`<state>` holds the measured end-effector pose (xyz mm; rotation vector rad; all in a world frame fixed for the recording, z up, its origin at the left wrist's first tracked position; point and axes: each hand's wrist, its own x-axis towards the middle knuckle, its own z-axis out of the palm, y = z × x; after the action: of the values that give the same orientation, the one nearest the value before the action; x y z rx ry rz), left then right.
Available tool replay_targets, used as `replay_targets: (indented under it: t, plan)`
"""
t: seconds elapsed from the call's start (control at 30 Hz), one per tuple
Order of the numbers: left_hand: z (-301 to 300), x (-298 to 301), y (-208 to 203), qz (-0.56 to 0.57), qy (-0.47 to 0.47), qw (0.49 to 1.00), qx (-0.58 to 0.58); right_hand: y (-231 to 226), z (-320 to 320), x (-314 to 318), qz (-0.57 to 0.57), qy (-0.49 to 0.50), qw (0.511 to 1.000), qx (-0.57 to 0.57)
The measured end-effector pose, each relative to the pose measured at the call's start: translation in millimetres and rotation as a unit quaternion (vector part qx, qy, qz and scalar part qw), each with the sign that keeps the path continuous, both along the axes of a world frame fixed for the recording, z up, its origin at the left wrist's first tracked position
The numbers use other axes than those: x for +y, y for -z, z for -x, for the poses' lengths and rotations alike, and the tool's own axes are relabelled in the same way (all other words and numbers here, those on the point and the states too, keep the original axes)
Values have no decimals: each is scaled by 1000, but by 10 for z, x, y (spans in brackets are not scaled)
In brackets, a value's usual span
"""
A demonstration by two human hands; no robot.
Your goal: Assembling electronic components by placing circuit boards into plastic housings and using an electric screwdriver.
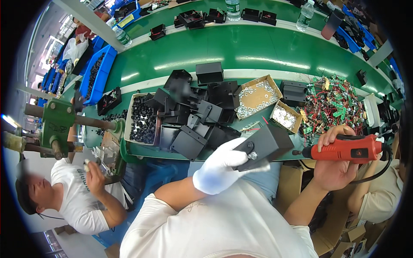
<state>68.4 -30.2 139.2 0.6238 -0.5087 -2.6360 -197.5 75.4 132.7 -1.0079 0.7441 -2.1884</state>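
In a white glove, my left hand (pixel 217 170) grips a black box-shaped housing (pixel 273 144) in front of my chest. A shiny metal screw or nut fitting (pixel 253 155) shows on its near end face. My bare right hand (pixel 333 174) is wrapped round a red electric screwdriver (pixel 344 148), with a dark cable curving off its rear end. The tool's tip points left toward the housing, a short gap away from it. Beyond my left hand lies a heap of black housings (pixel 187 144), some tilted on each other.
A carton of small black parts (pixel 143 120) stands left of the heap; cartons of metal washers (pixel 257 96) and small bright hardware (pixel 285 117) stand to its right. Wired green circuit boards (pixel 333 107) lie farther right. A green press (pixel 56 129) and a co-worker (pixel 81 189) are at left.
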Motion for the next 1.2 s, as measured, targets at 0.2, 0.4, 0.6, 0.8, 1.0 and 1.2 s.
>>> replay_targets:
  t: [0.2, 0.4, 0.6, 0.8, 1.0, 1.2]
  plan:
    - [67, 20, 55, 573, -96, 797, -164, -66, -56, -34, 8, -29, 999, 26]
    - [210, 50, 31, 665, -214, 689, -194, -147, -44, -42, -10, -58, 997, 54]
    - [289, -72, 136, 721, -306, 619, -54, -177, -66, -12, -24, -42, 997, 68]
    - [112, 53, 241, 662, -277, 649, -254, -182, -33, 1, -34, -62, 995, 72]
    - [138, -75, 384, 707, -338, 604, -146, -152, -47, 1, -28, -69, 995, 60]
    - [114, -74, 346, 712, -321, 604, -155, -102, -18, 3, -2, -68, 994, 81]
